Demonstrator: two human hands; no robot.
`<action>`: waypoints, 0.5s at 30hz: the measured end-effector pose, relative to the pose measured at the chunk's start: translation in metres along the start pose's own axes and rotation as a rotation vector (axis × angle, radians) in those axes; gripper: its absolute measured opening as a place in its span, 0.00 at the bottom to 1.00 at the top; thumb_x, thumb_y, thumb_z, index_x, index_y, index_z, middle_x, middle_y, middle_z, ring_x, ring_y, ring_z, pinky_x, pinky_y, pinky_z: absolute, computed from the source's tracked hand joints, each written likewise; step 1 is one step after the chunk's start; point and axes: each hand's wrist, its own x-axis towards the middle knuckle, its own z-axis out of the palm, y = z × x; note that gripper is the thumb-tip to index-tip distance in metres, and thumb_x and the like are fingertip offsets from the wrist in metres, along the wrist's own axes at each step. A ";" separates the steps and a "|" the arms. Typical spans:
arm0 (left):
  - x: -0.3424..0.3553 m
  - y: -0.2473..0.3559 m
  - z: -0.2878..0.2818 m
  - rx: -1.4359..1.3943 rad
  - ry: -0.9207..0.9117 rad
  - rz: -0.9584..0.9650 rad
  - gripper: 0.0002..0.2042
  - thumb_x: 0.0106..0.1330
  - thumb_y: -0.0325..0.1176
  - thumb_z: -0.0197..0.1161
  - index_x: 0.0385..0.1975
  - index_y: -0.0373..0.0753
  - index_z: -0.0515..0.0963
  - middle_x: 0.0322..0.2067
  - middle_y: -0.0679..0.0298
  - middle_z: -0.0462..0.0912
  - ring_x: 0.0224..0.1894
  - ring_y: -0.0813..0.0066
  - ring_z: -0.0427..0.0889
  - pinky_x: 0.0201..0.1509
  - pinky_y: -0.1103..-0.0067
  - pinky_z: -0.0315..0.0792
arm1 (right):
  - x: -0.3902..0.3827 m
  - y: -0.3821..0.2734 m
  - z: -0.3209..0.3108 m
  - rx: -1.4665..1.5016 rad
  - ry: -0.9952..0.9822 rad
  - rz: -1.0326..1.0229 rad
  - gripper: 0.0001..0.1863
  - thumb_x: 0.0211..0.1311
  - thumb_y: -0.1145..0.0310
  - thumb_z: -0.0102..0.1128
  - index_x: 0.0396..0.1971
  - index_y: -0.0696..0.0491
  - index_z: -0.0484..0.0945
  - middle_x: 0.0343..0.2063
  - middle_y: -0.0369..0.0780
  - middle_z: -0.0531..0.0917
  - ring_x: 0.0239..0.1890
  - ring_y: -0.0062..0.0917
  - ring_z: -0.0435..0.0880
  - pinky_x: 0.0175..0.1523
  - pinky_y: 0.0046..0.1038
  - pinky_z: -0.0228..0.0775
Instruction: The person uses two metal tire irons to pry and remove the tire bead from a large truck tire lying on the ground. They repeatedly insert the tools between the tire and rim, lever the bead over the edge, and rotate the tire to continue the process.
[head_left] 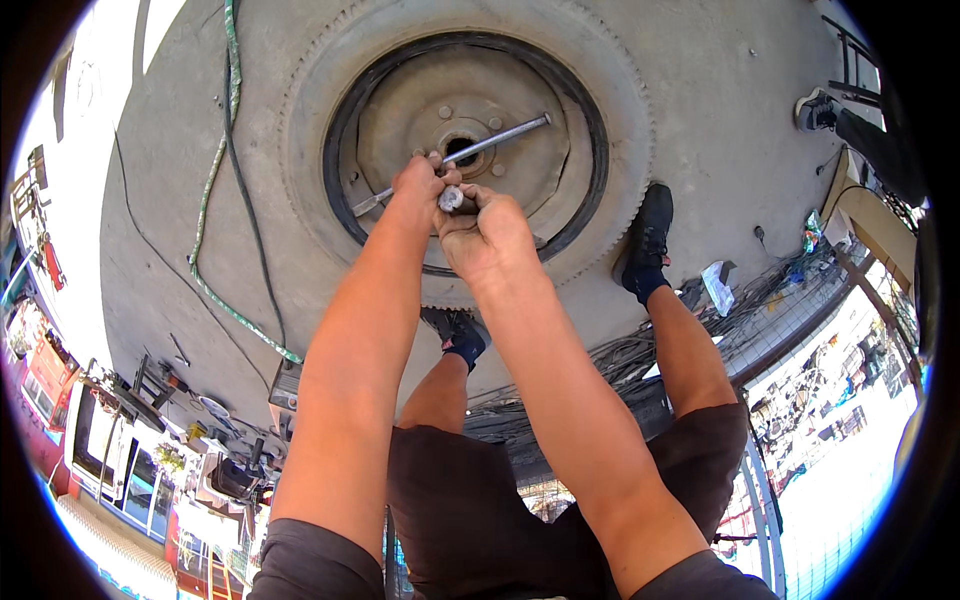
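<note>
A dusty tire (625, 130) with its steel wheel (400, 100) lies flat on the ground in front of me, between my feet. Over the hub runs a long metal tire lever (510, 133), slanting up to the right, its flattened end at the lower left. My left hand (420, 182) is closed around the lever's middle. Close beside it, my right hand (488, 228) grips a grey metal rod (451, 199) seen nearly end-on; its length is hidden by the hand. The fingers of both hands almost meet above the wheel's lower half.
A green-patterned hose (205, 215) and a dark cable (240, 180) run along the ground left of the tire. Tools and parts (215, 420) crowd the lower left. A wire bundle (630, 350) lies behind my feet. Another person's shoe (818, 110) stands at the far right.
</note>
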 end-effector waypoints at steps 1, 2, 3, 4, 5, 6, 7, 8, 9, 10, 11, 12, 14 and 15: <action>-0.013 0.001 -0.004 -0.004 -0.051 -0.009 0.06 0.66 0.27 0.52 0.36 0.32 0.71 0.30 0.53 0.76 0.23 0.63 0.77 0.21 0.67 0.75 | 0.011 0.001 0.005 0.057 -0.050 0.028 0.09 0.60 0.83 0.34 0.33 0.69 0.67 0.32 0.47 0.74 0.33 0.34 0.77 0.42 0.33 0.79; -0.018 0.002 -0.011 -0.018 -0.105 -0.002 0.06 0.66 0.28 0.52 0.36 0.32 0.71 0.30 0.54 0.76 0.23 0.64 0.77 0.21 0.67 0.75 | 0.020 0.007 0.003 0.054 0.000 0.015 0.10 0.62 0.82 0.33 0.33 0.69 0.66 0.33 0.48 0.74 0.34 0.35 0.77 0.44 0.34 0.78; -0.016 0.002 -0.013 -0.075 -0.176 0.019 0.06 0.66 0.29 0.51 0.36 0.33 0.71 0.29 0.54 0.76 0.23 0.64 0.77 0.22 0.68 0.75 | 0.033 0.012 0.003 0.046 0.035 0.002 0.10 0.63 0.81 0.32 0.33 0.68 0.66 0.33 0.49 0.73 0.34 0.37 0.76 0.45 0.34 0.78; -0.014 -0.001 -0.015 -0.147 -0.251 0.048 0.06 0.66 0.29 0.51 0.36 0.34 0.71 0.29 0.55 0.76 0.23 0.65 0.77 0.22 0.68 0.75 | 0.043 0.015 0.000 0.039 0.071 -0.011 0.11 0.65 0.80 0.31 0.34 0.68 0.65 0.34 0.49 0.73 0.34 0.38 0.76 0.46 0.35 0.78; -0.010 -0.005 -0.016 -0.219 -0.317 0.074 0.06 0.66 0.30 0.51 0.36 0.34 0.71 0.29 0.56 0.76 0.23 0.65 0.77 0.22 0.69 0.75 | 0.047 0.019 -0.001 0.066 0.062 -0.017 0.09 0.66 0.79 0.31 0.34 0.66 0.64 0.33 0.48 0.71 0.34 0.37 0.76 0.45 0.39 0.77; -0.006 -0.011 -0.017 -0.293 -0.377 0.099 0.06 0.67 0.30 0.51 0.35 0.35 0.71 0.29 0.56 0.76 0.23 0.66 0.77 0.23 0.69 0.75 | 0.052 0.021 -0.003 0.093 0.054 -0.020 0.08 0.67 0.78 0.31 0.34 0.65 0.63 0.32 0.47 0.70 0.33 0.37 0.75 0.43 0.43 0.77; 0.001 -0.014 -0.013 -0.338 -0.420 0.116 0.06 0.67 0.31 0.50 0.35 0.35 0.71 0.29 0.57 0.76 0.24 0.66 0.77 0.23 0.70 0.75 | 0.056 0.020 -0.004 0.118 0.046 -0.022 0.08 0.69 0.76 0.32 0.34 0.63 0.62 0.32 0.46 0.69 0.33 0.36 0.75 0.42 0.46 0.77; 0.006 -0.018 -0.012 -0.354 -0.438 0.115 0.06 0.67 0.32 0.50 0.35 0.36 0.71 0.28 0.58 0.76 0.24 0.67 0.77 0.23 0.70 0.75 | 0.057 0.019 -0.004 0.073 0.040 -0.040 0.08 0.69 0.76 0.31 0.36 0.62 0.61 0.32 0.47 0.69 0.34 0.37 0.76 0.45 0.47 0.76; 0.012 -0.019 -0.010 -0.363 -0.445 0.116 0.06 0.67 0.32 0.50 0.35 0.37 0.71 0.28 0.58 0.76 0.24 0.67 0.77 0.23 0.71 0.75 | 0.058 0.016 -0.004 0.085 0.009 -0.018 0.07 0.69 0.75 0.31 0.36 0.61 0.61 0.33 0.47 0.70 0.35 0.38 0.76 0.46 0.47 0.76; 0.015 -0.022 -0.010 -0.371 -0.443 0.112 0.07 0.68 0.33 0.49 0.34 0.37 0.71 0.28 0.59 0.75 0.24 0.68 0.77 0.24 0.71 0.75 | 0.057 0.012 -0.005 0.097 -0.022 0.005 0.07 0.69 0.75 0.31 0.36 0.61 0.62 0.35 0.47 0.70 0.36 0.38 0.76 0.47 0.48 0.76; 0.019 -0.025 -0.011 -0.377 -0.441 0.105 0.07 0.68 0.34 0.49 0.34 0.38 0.71 0.28 0.59 0.75 0.24 0.69 0.77 0.24 0.72 0.75 | 0.057 0.009 -0.004 0.109 -0.055 0.027 0.07 0.69 0.75 0.32 0.37 0.60 0.62 0.36 0.47 0.71 0.37 0.38 0.77 0.48 0.48 0.75; 0.022 -0.028 -0.011 -0.377 -0.435 0.102 0.07 0.68 0.34 0.49 0.34 0.38 0.71 0.28 0.60 0.75 0.25 0.69 0.76 0.24 0.73 0.75 | 0.054 0.006 -0.006 0.149 -0.005 0.020 0.07 0.69 0.75 0.32 0.36 0.60 0.63 0.37 0.48 0.72 0.39 0.40 0.77 0.50 0.48 0.74; 0.029 -0.041 -0.010 -0.363 -0.409 0.079 0.07 0.68 0.35 0.48 0.34 0.40 0.71 0.27 0.61 0.75 0.25 0.70 0.76 0.25 0.74 0.75 | 0.046 -0.004 -0.013 0.114 -0.044 -0.023 0.12 0.71 0.71 0.30 0.37 0.64 0.64 0.38 0.50 0.73 0.40 0.39 0.77 0.56 0.44 0.72; 0.031 -0.042 -0.012 -0.339 -0.372 0.074 0.08 0.69 0.36 0.48 0.33 0.40 0.71 0.27 0.62 0.75 0.25 0.71 0.76 0.25 0.74 0.75 | 0.040 -0.007 -0.015 0.096 -0.065 -0.028 0.15 0.72 0.69 0.29 0.38 0.66 0.64 0.39 0.51 0.73 0.41 0.39 0.77 0.59 0.42 0.70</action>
